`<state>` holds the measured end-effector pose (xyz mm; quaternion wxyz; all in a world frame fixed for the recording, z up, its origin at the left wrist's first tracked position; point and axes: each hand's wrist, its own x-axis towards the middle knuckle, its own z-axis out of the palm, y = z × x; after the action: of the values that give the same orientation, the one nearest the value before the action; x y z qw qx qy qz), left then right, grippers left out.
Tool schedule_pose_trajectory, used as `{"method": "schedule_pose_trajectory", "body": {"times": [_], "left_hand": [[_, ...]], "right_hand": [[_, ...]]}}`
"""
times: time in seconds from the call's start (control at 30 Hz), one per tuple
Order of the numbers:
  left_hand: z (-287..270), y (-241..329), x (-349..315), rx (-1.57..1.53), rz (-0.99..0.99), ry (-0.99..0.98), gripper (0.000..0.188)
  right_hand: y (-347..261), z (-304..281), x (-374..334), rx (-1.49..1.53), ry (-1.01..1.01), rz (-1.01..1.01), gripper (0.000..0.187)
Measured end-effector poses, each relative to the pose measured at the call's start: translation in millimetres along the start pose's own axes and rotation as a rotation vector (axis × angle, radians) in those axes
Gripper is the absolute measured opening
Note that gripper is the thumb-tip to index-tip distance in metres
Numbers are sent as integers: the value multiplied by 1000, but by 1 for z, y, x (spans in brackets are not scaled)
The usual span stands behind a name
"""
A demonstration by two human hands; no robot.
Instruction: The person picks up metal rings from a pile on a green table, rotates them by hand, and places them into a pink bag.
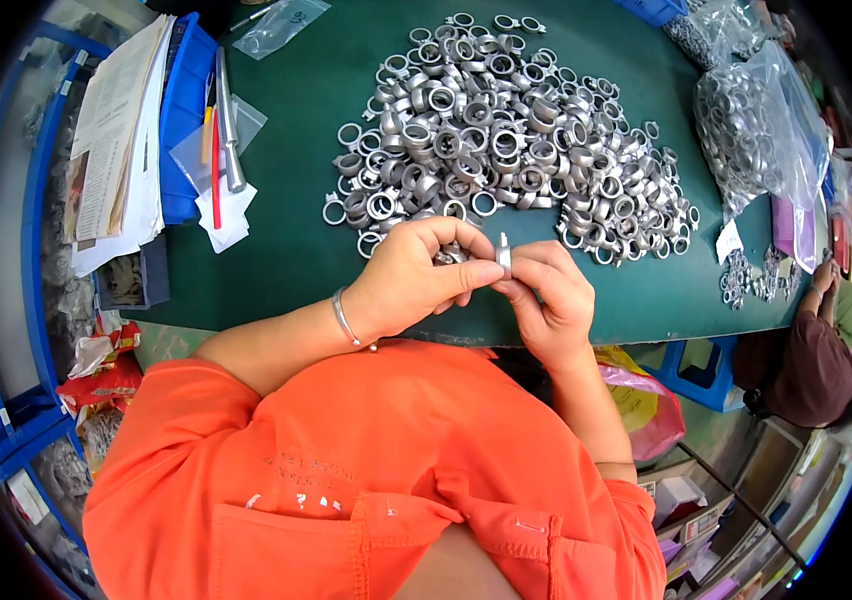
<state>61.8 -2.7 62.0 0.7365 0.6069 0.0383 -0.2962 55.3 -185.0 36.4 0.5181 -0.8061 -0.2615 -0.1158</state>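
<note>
A grey metal ring (503, 262) with a small stub on top stands edge-on between my two hands, near the front of the table. My right hand (552, 298) pinches it between thumb and fingers. The thumb tip of my left hand (408, 270) meets the same ring from the other side. Inside the curled fingers of my left hand, more grey metal shows, like another ring or two, partly hidden. Just beyond my hands spreads a large heap of similar metal rings (476, 130), many with small stubs.
The green table (266, 200) ends close to my body. At left are a blue bin (182, 120), papers (121, 140), a metal rod (228, 130) and a red pen (215, 170). Bagged rings (741, 130) lie at right. Beyond a blue stool (701, 375) sits another person (806, 365).
</note>
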Motion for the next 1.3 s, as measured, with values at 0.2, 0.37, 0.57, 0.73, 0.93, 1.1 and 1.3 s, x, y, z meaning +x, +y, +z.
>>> {"method": "schedule_pose_trajectory", "body": {"times": [0.2, 0.37, 0.57, 0.73, 0.93, 1.1, 1.3], "left_hand": [[5, -3, 0, 142, 288, -18, 6], [-5, -17, 9, 443, 701, -67, 7], [-4, -8, 4, -425, -93, -130, 21], [-15, -18, 1, -615, -231, -205, 17], [-17, -7, -5, -465, -147, -109, 9], [-21, -3, -7, -379, -31, -6, 11], [-16, 0, -1, -338, 28, -11, 12]], "right_hand": [[-8, 3, -9, 655, 157, 521, 16], [-7, -1, -6, 925, 72, 623, 18], [-20, 4, 5, 204, 101, 0, 28], [-16, 14, 28, 57, 36, -108, 24], [24, 36, 60, -467, 59, -84, 13], [15, 24, 36, 66, 6, 235, 13], [-1, 10, 26, 38, -76, -47, 13]]}}
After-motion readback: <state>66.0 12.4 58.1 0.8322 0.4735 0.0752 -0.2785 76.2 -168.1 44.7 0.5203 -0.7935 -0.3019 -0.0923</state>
